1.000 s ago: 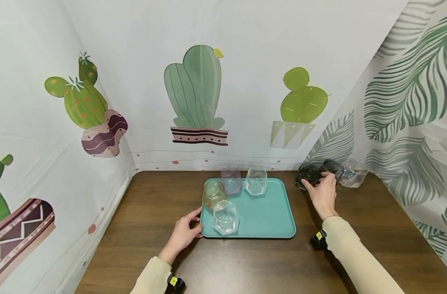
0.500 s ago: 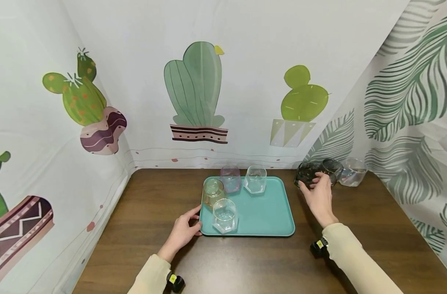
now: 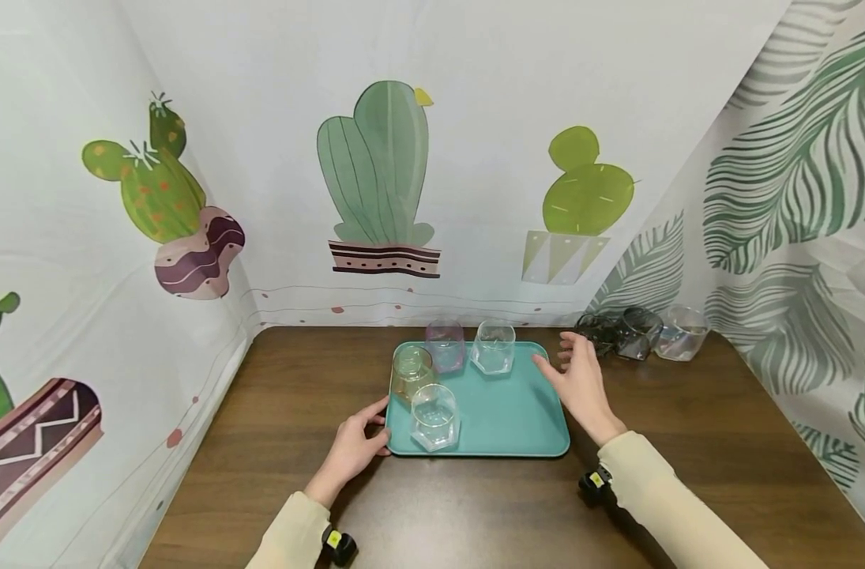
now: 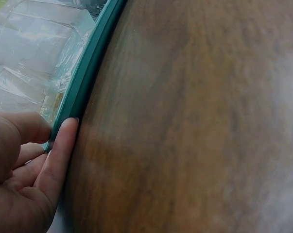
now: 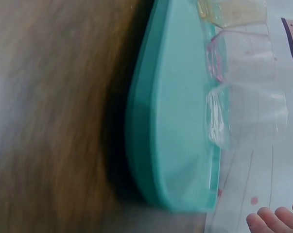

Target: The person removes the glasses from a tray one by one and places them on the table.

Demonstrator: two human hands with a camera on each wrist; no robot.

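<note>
The turquoise tray [image 3: 510,419] lies on the table. My left hand [image 3: 354,446] grips its near left corner; the left wrist view has the fingers [image 4: 63,145] at the outer rim. My right hand [image 3: 580,383] hovers over the tray's right edge, thumb apart from the fingers, nothing visible between them. On the tray stand a green-amber glass [image 3: 412,375], a pinkish glass [image 3: 445,348], a clear glass [image 3: 494,348] at the back and a clear glass [image 3: 434,419] in front. Beyond the right hand, a dark patterned glass [image 3: 601,332] is partly hidden.
At the table's back right, a grey smoked glass [image 3: 638,332] and a clear glass [image 3: 682,333] stand in a row with the dark one. A cloth printed with cacti [image 3: 382,174] hangs behind the wooden table [image 3: 460,514].
My right hand has let go of the dark patterned glass and moved left to the tray's right edge. The left hand stays at the tray corner.
</note>
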